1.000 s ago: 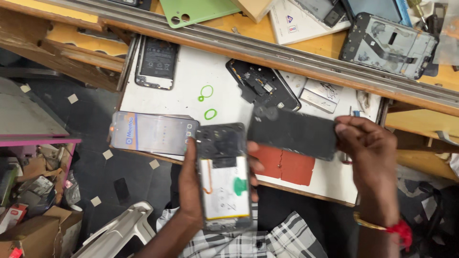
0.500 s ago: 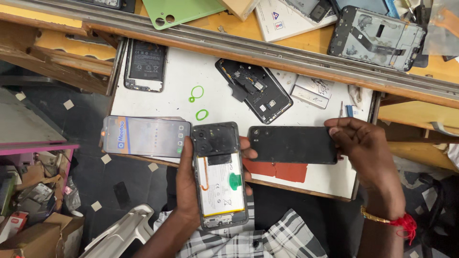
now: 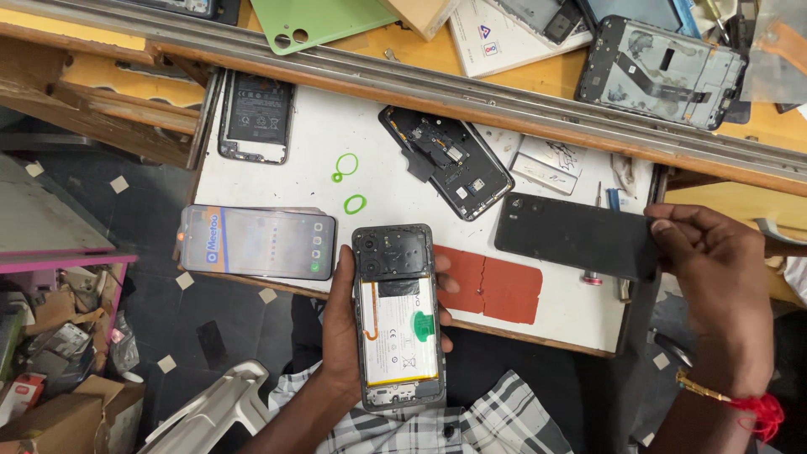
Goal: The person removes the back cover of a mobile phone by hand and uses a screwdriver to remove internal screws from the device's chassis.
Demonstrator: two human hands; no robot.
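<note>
My left hand [image 3: 340,332] grips an opened phone [image 3: 397,315] from below, its back off, with the white battery and a green sticker facing up. My right hand [image 3: 714,277] holds a black back cover [image 3: 576,237] by its right end, level above the right side of the white work board [image 3: 336,118]. The cover hangs apart from the opened phone, up and to its right. A red mat [image 3: 492,286] lies on the board between the two.
On the board lie a lit phone [image 3: 256,242], a bare phone frame with battery [image 3: 255,116], a black disassembled phone [image 3: 445,160], two green rings [image 3: 349,181] and small tools [image 3: 601,202]. A metal rail [image 3: 420,76] crosses above; beyond it lie a green cover [image 3: 315,21] and a grey frame [image 3: 660,71].
My right hand has carried the black cover rightward and slightly up, away from the opened phone. My left hand with the phone has stayed about where it was.
</note>
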